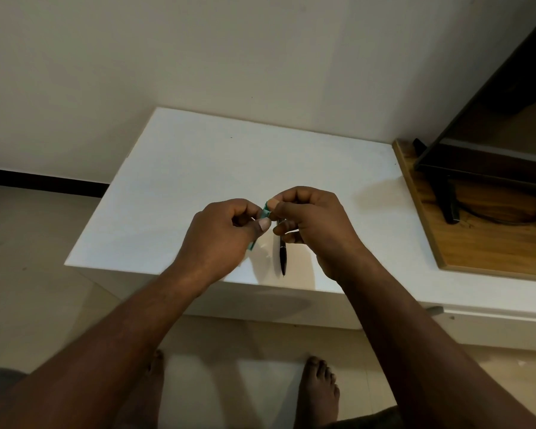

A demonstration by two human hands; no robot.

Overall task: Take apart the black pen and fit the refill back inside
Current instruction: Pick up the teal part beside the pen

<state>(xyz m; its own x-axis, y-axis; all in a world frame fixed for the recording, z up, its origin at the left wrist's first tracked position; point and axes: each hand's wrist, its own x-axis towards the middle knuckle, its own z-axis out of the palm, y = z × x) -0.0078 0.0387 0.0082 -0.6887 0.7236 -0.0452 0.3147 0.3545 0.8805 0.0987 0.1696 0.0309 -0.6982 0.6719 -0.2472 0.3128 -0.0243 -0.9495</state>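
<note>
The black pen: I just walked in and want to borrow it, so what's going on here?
A person holds a small green object over the white table: the left hand grips it, the right hand pinches its upper end. The black pen lies on the table below the hands, held by neither, its top end hidden behind the right hand.

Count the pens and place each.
2: the black pen lies on the white table; a green pen is pinched between left hand and right hand. More may be hidden.

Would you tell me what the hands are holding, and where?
A green item: left hand grips its lower part, right hand pinches its upper end.
</note>
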